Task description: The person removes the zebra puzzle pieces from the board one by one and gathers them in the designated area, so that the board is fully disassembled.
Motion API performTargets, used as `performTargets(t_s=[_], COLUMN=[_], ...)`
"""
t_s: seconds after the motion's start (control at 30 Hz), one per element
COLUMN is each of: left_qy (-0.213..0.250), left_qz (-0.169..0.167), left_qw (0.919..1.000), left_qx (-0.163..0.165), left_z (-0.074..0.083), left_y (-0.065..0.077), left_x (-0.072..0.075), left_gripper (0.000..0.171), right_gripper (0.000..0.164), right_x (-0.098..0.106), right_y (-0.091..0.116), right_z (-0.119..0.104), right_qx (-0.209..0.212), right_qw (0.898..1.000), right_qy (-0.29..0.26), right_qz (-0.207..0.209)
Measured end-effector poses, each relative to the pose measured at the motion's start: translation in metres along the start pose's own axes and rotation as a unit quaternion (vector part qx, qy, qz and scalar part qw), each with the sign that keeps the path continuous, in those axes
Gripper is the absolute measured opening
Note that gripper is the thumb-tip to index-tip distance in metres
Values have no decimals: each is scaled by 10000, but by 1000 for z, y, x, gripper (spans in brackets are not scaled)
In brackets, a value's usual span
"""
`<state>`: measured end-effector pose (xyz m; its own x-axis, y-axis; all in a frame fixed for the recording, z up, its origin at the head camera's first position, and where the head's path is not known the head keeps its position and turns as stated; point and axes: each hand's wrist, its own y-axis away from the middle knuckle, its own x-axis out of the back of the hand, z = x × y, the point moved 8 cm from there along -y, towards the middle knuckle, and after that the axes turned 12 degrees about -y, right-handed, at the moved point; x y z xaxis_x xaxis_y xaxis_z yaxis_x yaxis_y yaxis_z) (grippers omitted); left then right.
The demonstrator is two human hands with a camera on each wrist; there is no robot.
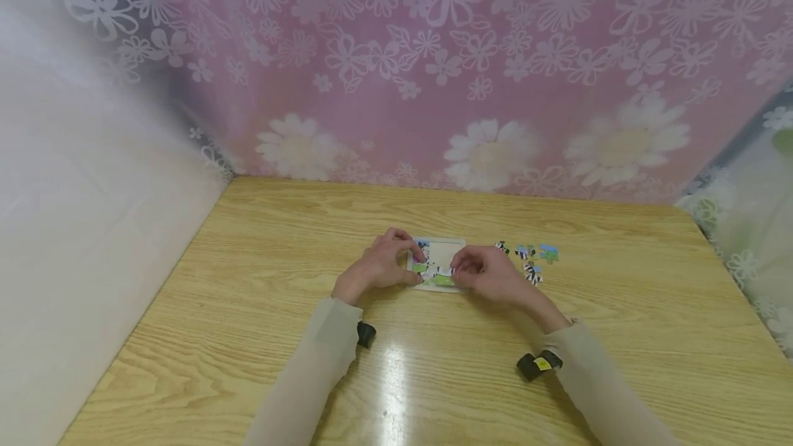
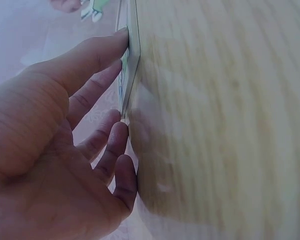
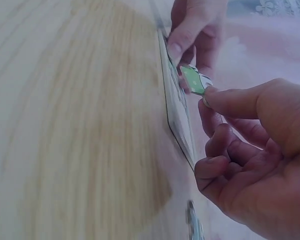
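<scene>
A small white-framed jigsaw tray [image 1: 442, 251] lies on the table, with zebra-patterned and green pieces fitted along its left side. Over that left end is my left hand [image 1: 384, 260], its thumb and fingertips spread apart and pressing on the tray and its pieces. My right hand [image 1: 492, 277] pinches a green-and-white jigsaw piece [image 3: 192, 80] between thumb and index finger. In the right wrist view this piece is tilted and held just above the tray. The right hand's other fingers are curled in. The left wrist view shows the left thumb [image 2: 102, 52] on the tray's edge.
Several loose jigsaw pieces [image 1: 548, 253], zebra-striped, blue and green, lie on the wooden table [image 1: 279, 239] right of the tray. A pink flowered curtain [image 1: 384, 88] hangs along the far edge, and pale cloth [image 1: 93, 191] stands at the left side.
</scene>
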<state>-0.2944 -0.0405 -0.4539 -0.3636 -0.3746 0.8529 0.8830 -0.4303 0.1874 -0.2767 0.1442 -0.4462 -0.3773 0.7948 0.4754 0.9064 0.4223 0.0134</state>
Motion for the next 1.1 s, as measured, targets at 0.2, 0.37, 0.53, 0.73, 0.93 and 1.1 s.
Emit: performTargets(t_s=[0.2, 0.37, 0.53, 0.73, 0.93, 1.1], left_qy=[19, 30, 34, 35, 29, 29], left_qz=[9, 16, 7, 6, 0, -24], left_qw=[10000, 10000, 9999, 9999, 9999, 9999], left_qx=[-44, -76, -102, -128, -145, -151], left_z=[-1, -1, -1, 0, -1, -1], left_y=[0, 1, 0, 0, 0, 0], left_x=[-1, -1, -1, -1, -2, -2], left_gripper=[23, 23, 22, 22, 21, 22], right_gripper=[6, 9, 12, 14, 15, 16], right_x=[19, 38, 56, 76, 90, 100], right_y=[13, 23, 34, 47, 60, 69], right_z=[6, 14, 17, 22, 29, 36], right_qx=[-130, -251, -244, -248, -211, -236], right_qw=[9997, 9990, 9983, 9969, 9956, 9942], right_qy=[-107, -187, -106, 58, 55, 192], right_qz=[171, 331, 517, 750, 909, 1028])
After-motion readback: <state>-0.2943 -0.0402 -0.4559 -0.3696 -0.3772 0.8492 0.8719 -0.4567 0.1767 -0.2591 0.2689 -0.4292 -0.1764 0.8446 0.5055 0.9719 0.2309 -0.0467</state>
